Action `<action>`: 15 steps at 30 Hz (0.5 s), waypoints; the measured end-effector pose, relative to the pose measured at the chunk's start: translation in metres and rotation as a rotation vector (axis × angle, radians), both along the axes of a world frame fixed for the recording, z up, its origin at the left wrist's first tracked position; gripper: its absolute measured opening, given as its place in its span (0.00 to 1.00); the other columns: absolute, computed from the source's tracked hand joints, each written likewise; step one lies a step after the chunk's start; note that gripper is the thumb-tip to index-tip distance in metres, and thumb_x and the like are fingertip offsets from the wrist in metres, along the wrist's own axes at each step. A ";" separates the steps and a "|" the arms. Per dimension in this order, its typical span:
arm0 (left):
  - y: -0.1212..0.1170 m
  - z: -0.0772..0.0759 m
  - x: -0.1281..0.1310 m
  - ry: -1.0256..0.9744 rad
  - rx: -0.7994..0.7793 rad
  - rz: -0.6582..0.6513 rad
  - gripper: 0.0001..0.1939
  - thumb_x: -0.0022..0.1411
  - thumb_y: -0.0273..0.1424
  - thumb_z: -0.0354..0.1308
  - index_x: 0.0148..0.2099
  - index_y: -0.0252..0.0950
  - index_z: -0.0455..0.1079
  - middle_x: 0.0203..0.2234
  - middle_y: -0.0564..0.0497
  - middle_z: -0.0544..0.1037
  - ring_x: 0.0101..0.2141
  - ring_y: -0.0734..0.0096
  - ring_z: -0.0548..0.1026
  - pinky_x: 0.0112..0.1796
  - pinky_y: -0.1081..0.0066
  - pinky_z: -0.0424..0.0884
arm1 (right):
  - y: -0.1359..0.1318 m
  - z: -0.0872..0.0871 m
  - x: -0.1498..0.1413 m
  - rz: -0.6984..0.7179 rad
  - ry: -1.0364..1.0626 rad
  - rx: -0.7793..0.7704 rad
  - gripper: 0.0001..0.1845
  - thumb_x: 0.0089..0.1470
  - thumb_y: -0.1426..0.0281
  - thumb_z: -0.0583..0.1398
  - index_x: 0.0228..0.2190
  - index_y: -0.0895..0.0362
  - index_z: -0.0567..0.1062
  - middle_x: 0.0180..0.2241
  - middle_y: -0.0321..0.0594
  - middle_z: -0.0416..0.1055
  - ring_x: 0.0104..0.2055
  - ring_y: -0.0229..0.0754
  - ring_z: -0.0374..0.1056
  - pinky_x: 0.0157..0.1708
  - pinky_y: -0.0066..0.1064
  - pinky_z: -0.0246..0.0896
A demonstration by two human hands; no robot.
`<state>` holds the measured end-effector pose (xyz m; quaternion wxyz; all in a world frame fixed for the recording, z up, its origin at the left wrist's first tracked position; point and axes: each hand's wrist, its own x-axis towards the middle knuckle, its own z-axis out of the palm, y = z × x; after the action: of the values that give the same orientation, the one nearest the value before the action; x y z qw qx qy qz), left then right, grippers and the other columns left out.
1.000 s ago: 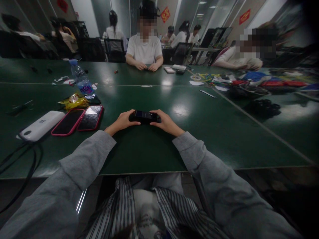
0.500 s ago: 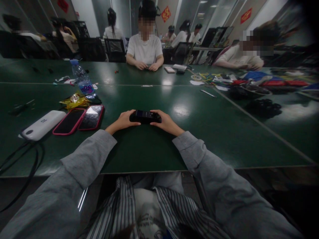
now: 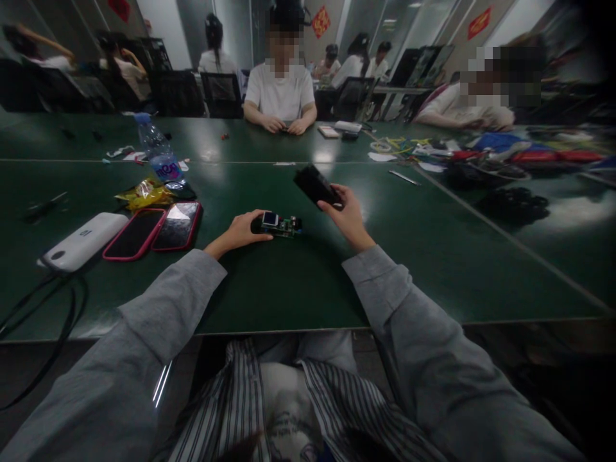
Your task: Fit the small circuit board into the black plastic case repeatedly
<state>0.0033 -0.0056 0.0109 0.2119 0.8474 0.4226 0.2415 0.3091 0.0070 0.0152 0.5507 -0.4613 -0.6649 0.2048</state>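
Note:
My left hand [image 3: 243,231] grips the left end of a green circuit board [image 3: 285,226], which carries a small screen. Thumb and fingers close around that end, just over the table. Up and to the right, my right hand [image 3: 347,217] is closed on a black cover [image 3: 316,186], held tilted above the tabletop and apart from the board. The cover looks like the housing of the small device; its inner side cannot be made out.
To the left lie a white power bank [image 3: 86,242] with black cables, two red-cased phones [image 3: 177,226], a yellow snack packet [image 3: 147,191] and a water bottle [image 3: 161,151]. A pen [image 3: 404,178] and tangled cables [image 3: 399,147] lie right. A person [image 3: 282,96] sits opposite.
The black cover has come off the device and moved up and right in my right hand, baring the circuit board. My left hand stays almost where it was.

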 end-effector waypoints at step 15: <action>-0.003 0.004 0.001 -0.047 -0.040 -0.002 0.35 0.54 0.45 0.65 0.61 0.41 0.61 0.54 0.44 0.72 0.53 0.52 0.71 0.55 0.50 0.62 | 0.027 -0.028 0.098 -0.841 -0.331 -0.148 0.29 0.43 0.72 0.64 0.49 0.61 0.64 0.50 0.55 0.63 0.54 0.57 0.59 0.55 0.51 0.54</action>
<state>0.0041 -0.0086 0.0144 0.2390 0.8376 0.4212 0.2528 0.4066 0.0344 -0.0130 0.4377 -0.7558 -0.4826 -0.0659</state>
